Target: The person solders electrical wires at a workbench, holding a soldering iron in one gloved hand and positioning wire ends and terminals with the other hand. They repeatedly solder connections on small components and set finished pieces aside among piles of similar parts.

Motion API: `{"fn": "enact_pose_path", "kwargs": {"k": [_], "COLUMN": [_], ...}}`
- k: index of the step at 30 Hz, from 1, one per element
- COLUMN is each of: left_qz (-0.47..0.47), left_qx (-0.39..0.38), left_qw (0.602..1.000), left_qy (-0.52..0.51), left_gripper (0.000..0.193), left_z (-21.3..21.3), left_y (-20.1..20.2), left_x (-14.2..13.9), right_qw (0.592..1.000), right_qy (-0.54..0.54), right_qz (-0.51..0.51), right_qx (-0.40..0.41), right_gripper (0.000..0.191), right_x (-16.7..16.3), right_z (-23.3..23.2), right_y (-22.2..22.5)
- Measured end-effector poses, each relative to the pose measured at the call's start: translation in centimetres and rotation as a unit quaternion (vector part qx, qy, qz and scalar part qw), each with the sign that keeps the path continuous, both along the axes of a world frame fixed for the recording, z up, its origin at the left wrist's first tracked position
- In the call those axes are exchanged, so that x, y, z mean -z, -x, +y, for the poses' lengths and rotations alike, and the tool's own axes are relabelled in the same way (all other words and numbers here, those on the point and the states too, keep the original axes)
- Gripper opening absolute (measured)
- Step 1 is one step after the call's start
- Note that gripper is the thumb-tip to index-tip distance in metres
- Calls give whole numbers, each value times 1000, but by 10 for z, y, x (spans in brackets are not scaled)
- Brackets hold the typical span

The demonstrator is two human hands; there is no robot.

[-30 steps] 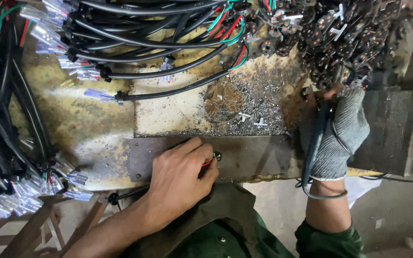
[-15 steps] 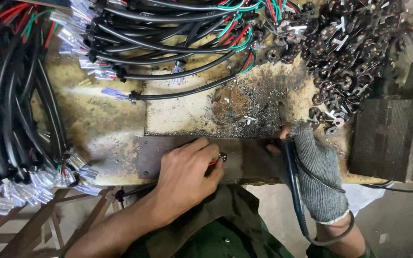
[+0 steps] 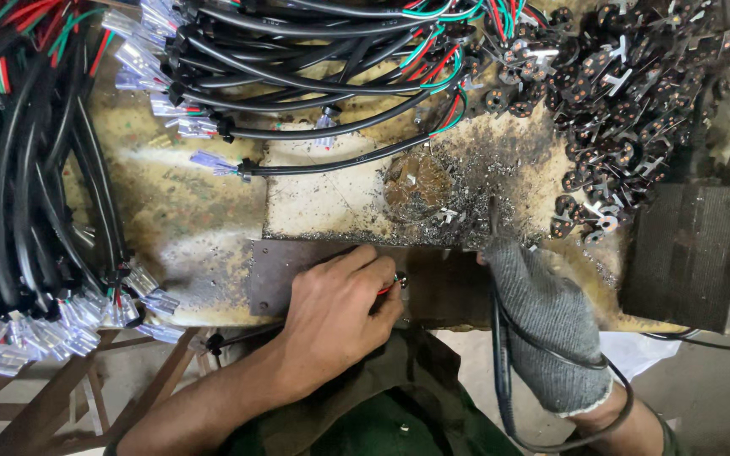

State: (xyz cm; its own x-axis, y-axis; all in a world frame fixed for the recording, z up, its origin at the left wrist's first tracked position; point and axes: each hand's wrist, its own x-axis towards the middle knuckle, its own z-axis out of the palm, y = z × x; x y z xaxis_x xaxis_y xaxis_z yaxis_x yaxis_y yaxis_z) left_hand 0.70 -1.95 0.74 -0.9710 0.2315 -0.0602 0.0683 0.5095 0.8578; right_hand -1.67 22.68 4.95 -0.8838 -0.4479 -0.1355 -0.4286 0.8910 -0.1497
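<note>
the bare left hand lies fist-down on a dark metal plate, fingers curled together; a small red-and-metal piece peeks out at its fingertips, mostly hidden, so what it is stays unclear. the gloved right hand rests just right of it, fingers closed around a black cable that loops past the wrist and runs out of the bottom edge; whatever sits at the glove's fingertip is too small to make out. beyond the glove lies a heap of small dark connector parts, with metal shavings just ahead of both hands. black cables with clear terminals crowd the bench far of the left hand and on its left side.
</note>
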Motion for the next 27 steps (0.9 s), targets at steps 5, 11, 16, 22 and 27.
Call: {"fn": "enact_pose_path", "kwargs": {"k": [5,11,16,22,27], "left_qz": [-7,-1,18,38,63], "left_qx": [4,-5,-10,-24,-36], "left_qw": [1000,1000,1000,999,996], "left_qy": [-5,12,7,22,42], "left_gripper": [15,16,16,16,16], "left_z": [0,3,5,11,14], "left_y": [2,-1,-4,-9,-13], "left_x": [3,-2,-3,-4,-6], "right_qw": [988,993,695,917,883], "right_qy": [-110,-62,501,145,408], "right_qz": [101,73,-299,-225,-51], "right_qx": [-36,-68,420,296,228], "right_gripper": [26,26,14,7,51], "right_x": [23,9,2,-5,11], "right_z": [-18,-18,4,7,-10], "right_y": [-22,-30,10,25,1]}}
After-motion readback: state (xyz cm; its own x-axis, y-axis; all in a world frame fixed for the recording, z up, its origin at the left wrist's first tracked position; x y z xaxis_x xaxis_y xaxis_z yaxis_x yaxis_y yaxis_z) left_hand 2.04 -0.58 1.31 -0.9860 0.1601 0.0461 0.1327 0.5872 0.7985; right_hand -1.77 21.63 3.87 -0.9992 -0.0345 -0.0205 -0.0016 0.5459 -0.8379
